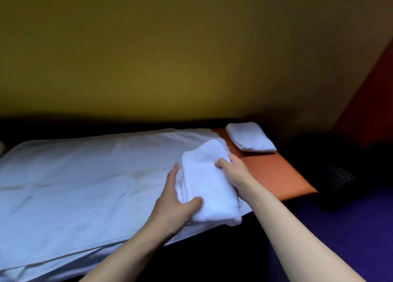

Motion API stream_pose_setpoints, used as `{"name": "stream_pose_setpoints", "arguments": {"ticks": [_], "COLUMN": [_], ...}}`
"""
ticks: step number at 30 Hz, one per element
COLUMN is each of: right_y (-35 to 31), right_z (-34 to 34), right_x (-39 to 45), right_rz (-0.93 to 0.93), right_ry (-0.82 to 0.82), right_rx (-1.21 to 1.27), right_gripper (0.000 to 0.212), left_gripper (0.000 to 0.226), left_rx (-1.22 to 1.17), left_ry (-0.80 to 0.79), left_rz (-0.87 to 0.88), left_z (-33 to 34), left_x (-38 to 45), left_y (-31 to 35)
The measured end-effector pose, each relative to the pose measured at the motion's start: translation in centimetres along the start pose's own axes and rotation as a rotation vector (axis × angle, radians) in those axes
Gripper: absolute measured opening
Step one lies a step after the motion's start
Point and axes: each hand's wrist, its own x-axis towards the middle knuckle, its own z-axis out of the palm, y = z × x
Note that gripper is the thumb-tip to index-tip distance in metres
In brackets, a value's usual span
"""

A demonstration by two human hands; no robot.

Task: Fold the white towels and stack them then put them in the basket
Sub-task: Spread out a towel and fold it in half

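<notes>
A folded white towel (209,181) lay near the right end of a bed (274,171), resting on the large white sheet (85,175) that covered most of it. The towel's long axis ran from the near edge of the bed away toward the yellow wall (170,58), leaning slightly left at its far end; its near short edge showed stacked layers of cloth.

The left hand (174,198) held the towel's left side, with the thumb pressed onto the top near the front corner and the fingers stretched straight along the left edge. The right hand (232,173) gripped the right side further back, the thumb on top and the fingers curled under the cloth.

Two folded towels were in view: the one in the hands and a second folded towel (251,139) lying on the bare orange surface at the far right corner, well apart from the first, its long axis running from back left to front right. To the right of the bed, a dark woven basket (338,179) sat low in shadow on the purple floor (340,239).
</notes>
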Motion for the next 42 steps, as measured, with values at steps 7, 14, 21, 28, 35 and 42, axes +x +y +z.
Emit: {"name": "stream_pose_setpoints", "arguments": {"ticks": [7,14,21,28,35,42], "right_y": [2.0,2.4,8.3,8.8,9.7,8.5], "right_z": [-11.8,-20.1,-20.7,-21.0,-20.7,-19.8], "right_x": [3.8,8.7,11.8,10.7,11.9,16.0], "right_rz": [-0.063,-0.241,0.100,0.050,-0.150,-0.188], "right_ry": [0.165,0.257,0.165,0.258,0.308,0.304], "right_rx": [-0.088,-0.275,-0.804,-0.874,-0.938,-0.993], "right_gripper": [0.014,0.023,0.078,0.074,0.067,0.064], "left_gripper": [0.085,0.090,0.080,0.055,0.062,0.067], "left_rx": [0.099,0.161,0.374,0.834,1.084,1.138], "left_ry": [-0.163,-0.232,-0.327,-0.055,-0.354,-0.299], "left_rz": [0.159,0.251,0.147,0.451,0.301,0.309], "left_z": [11.1,21.2,25.9,23.4,23.0,23.3], "left_x": [4.8,10.1,13.2,14.5,20.3,24.0], "left_y": [2.1,2.6,1.2,2.5,2.0,1.4]}}
